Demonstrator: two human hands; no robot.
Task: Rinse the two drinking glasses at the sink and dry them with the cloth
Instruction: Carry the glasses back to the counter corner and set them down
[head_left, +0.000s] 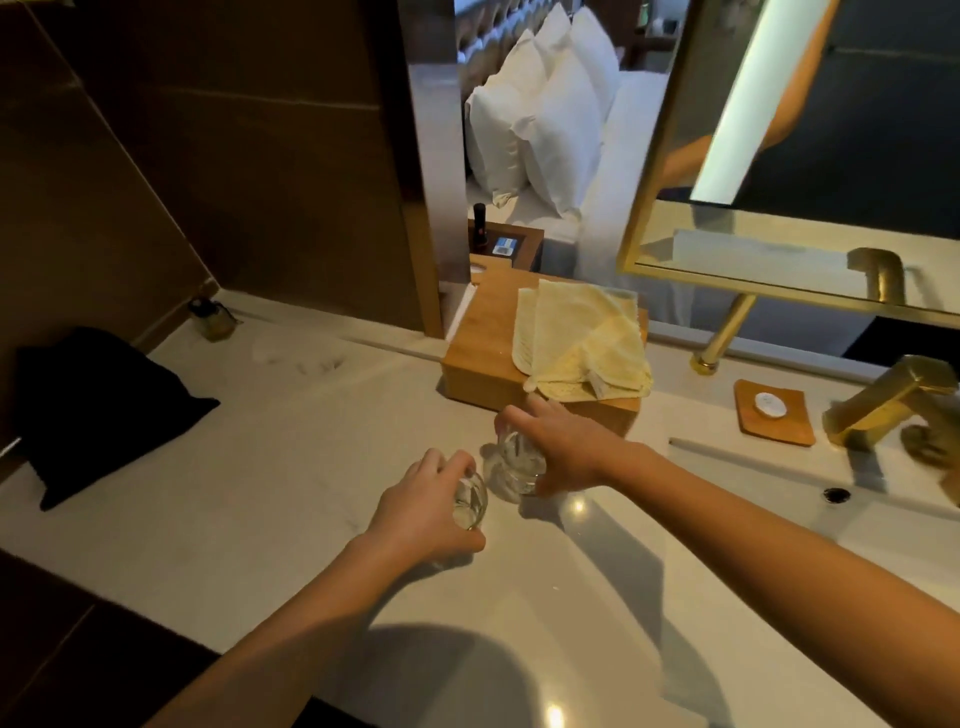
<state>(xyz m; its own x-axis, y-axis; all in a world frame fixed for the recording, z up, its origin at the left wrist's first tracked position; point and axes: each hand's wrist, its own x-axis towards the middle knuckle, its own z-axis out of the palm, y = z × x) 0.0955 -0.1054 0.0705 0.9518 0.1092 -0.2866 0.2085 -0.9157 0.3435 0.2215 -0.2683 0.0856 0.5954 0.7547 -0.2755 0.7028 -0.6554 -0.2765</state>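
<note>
We hold one glass in each hand on the white counter (291, 415), to the left of the sink (779, 519): our left hand (426, 512) closes its fingers around the near glass (470, 501), and our right hand (563, 449) grips the far glass (511, 467) from above. The yellow cloth (576, 343) lies on a wooden box (488, 338) just behind the glasses, also left of the sink, and the gold tap (893, 402) stands behind the sink.

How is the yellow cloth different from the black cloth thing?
The pale yellow knitted cloth lies on the wooden box by the mirror; the black fabric bag sits on the white countertop by the brown wall. The yellow cloth lies folded flat; the black bag bulges. Both are soft fabric, untouched.
</note>
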